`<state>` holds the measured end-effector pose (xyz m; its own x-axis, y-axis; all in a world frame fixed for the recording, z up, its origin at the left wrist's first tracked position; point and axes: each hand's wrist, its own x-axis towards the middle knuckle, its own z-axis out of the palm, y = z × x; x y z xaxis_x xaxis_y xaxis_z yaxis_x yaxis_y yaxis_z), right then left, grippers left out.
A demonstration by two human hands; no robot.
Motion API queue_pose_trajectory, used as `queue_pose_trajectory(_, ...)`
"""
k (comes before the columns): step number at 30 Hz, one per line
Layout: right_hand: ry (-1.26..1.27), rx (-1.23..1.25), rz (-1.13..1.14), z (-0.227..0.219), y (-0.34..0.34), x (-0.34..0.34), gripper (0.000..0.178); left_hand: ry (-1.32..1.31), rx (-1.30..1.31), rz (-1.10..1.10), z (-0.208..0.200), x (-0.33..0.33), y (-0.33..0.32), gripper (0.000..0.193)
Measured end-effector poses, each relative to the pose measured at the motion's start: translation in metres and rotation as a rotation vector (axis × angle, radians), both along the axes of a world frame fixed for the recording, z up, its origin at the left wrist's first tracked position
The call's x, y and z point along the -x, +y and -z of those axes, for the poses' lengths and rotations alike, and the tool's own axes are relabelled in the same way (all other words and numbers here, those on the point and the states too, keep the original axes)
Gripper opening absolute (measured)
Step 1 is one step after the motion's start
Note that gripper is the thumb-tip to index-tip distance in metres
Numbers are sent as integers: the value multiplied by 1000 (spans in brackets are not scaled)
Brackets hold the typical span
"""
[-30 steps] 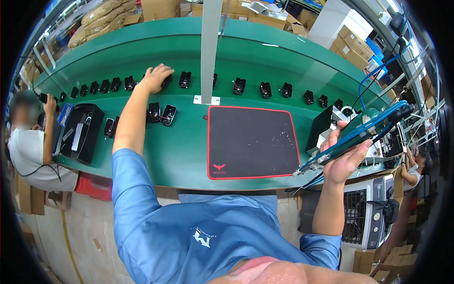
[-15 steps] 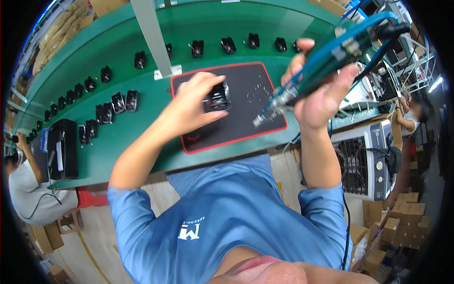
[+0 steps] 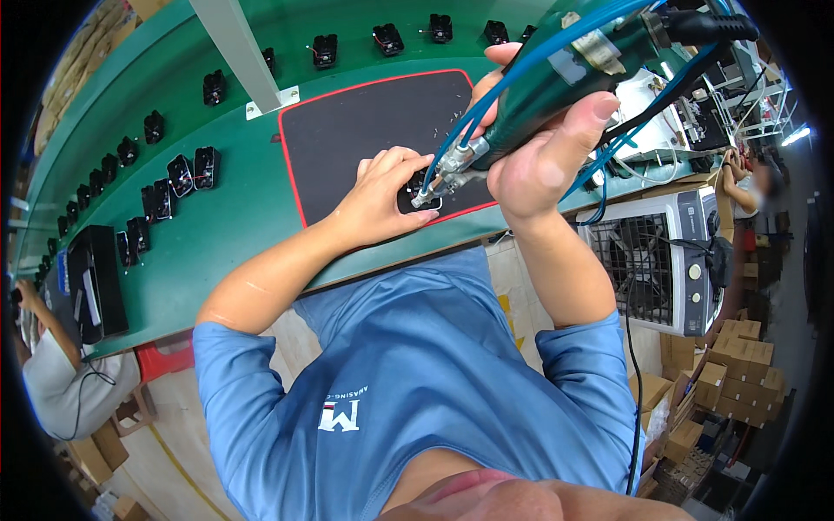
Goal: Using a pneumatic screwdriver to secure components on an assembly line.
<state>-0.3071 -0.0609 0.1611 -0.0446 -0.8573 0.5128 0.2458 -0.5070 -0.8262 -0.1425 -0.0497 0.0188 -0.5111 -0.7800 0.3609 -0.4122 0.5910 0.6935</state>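
Note:
My left hand [image 3: 380,193] grips a small black plastic housing [image 3: 407,202] by its edges, fingers on the far side and thumb on the near side. The housing rests near the front edge of a black mat [image 3: 347,113] trimmed in red. My right hand [image 3: 539,174] is wrapped round a green power screwdriver [image 3: 543,100] with blue hoses and a black cable. Its metal nose tilts down to the left and is over the housing, between the left thumb and fingers. Whether the tip touches a screw cannot be seen.
More black housings [image 3: 325,51] stand in a row along the green bench [image 3: 252,191], with others [image 3: 206,168] at the left. A grey post [image 3: 234,43] rises behind the mat. An air cooler [image 3: 660,260] is at the right; a co-worker [image 3: 74,391] sits far left.
My left hand has brought the housing nearer to the mat's front edge. The right hand has moved left with the screwdriver, whose nose is now over the housing. The view has shifted too.

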Motion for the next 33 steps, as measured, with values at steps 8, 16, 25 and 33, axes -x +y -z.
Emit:
queue_pose_trajectory(8, 37, -30, -3, 2, -1, 5, 103, 1, 1, 11, 0, -1, -1, 76)
queue_pose_trajectory(16, 46, -34, -6, 3, 0, 5, 102, -23, -7, 10, 0, -1, -2, 77)
queue_pose_trajectory(25, 44, -40, -22, 10, 0, 8, 103, -47, -17, 23, -5, -1, 0, 77)
queue_pose_trajectory(33, 44, -26, 13, -13, -5, 10, 106, -69, 58, -7, -1, 1, 3, 79)
